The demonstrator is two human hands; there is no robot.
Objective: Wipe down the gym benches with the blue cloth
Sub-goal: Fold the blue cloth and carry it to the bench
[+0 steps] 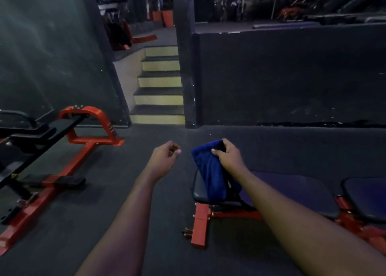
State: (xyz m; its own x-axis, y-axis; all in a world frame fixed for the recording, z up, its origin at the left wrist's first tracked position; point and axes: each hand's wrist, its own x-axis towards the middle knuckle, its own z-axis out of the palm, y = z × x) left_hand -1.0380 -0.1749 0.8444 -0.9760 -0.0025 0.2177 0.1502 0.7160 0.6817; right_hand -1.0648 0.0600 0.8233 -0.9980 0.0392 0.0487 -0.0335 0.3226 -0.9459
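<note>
The right hand [228, 156] grips the cloth [211, 171] by its bunched top, the rest hanging limp below the fist over the bench [292, 192] end, likely soft and light, best wadded into the palm, while the left hand [165, 156] beside it curls loosely, empty.

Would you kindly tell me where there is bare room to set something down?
The dark rubber floor between the red-framed machine and the black padded bench is bare; the blue cloth and right hand crowd the bench's end.
</note>
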